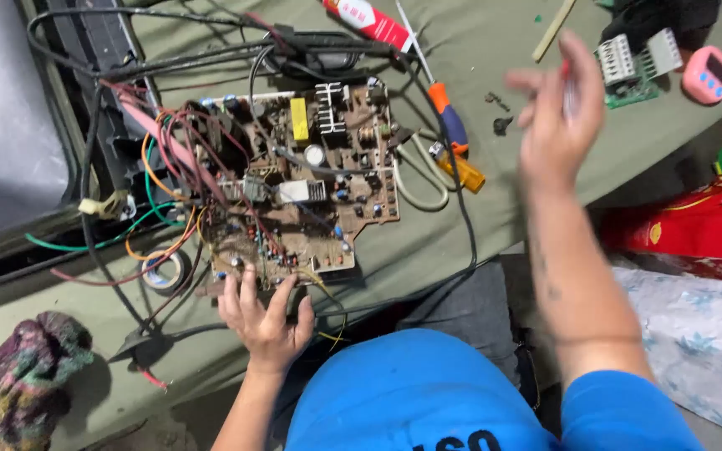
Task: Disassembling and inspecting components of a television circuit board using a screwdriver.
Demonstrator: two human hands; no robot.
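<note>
**Desk:** Head view, nearest first — what do the hands show?

**Photographer:** Closest to the camera, a person in a blue shirt (pixel 411 392) leans over a workbench covered in olive cloth (pixel 461 242). The left hand (pixel 265 317) lies palm down with fingers (pixel 248 288) spread, their tips resting on the near edge of a brown circuit board (pixel 302 184). It grips nothing; it only presses on the board's rim.

**Desk:** And the right hand?

**Photographer:** The right hand (pixel 557 117) is raised above the bench, well apart from the board, and blurred. Its fingers are loosely curled, and a thin pale object (pixel 569 96) sits between them; what it is cannot be told, nor how firmly it is pinched.

**Desk:** Where does the board lie?

**Photographer:** Flat at mid-bench, component side up, with a tangle of coloured wires (pixel 169 167) trailing off its left side toward a dark housing (pixel 94 108). A roll of tape (pixel 163 270) lies just beside its lower left corner.

**Desk:** Farther back?

**Photographer:** An orange-and-blue screwdriver (pixel 449 121) rests just right of the board, a red-and-white tube (pixel 368 20) lies beyond it, and a small green board (pixel 633 71) with white connectors sits beside a pink timer (pixel 708 75) at far right. A knitted rag (pixel 22 372) lies at near left.
</note>
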